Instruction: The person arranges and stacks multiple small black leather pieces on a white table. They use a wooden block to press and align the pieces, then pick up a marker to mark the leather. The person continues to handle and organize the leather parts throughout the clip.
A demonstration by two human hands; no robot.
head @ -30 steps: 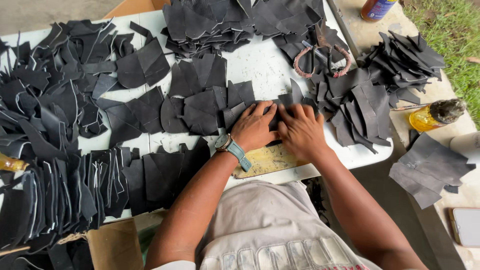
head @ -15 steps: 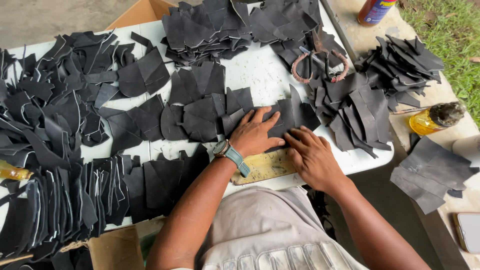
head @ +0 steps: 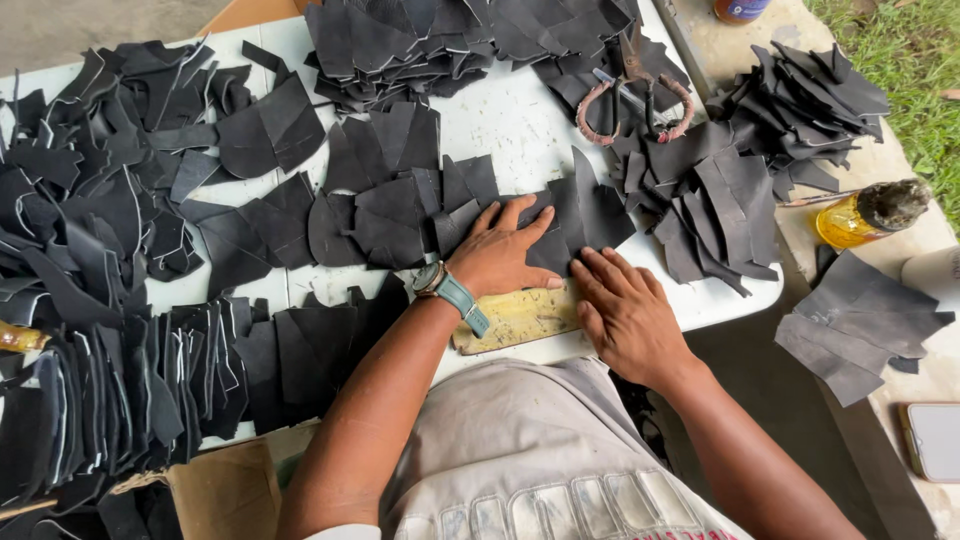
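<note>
While the person is leaning over the white bench (head: pixel 520 120), both hands are lying flat with fingers spread, gripping nothing. The left hand (head: pixel 500 255) is pressing on a black leather piece (head: pixel 585 215), and the right hand (head: pixel 625 315) is resting just beside it, fingertips touching the piece's near edge. Under both hands a yellowish board (head: pixel 515 320) is lying at the bench's near edge. Left of the left hand, stacks of leather pieces (head: pixel 120 380) are standing on edge. Beyond the hands, scissors (head: pixel 630 95) are lying on more leather. Far right of the right hand, a yellow bottle (head: pixel 860 215) is lying.
</note>
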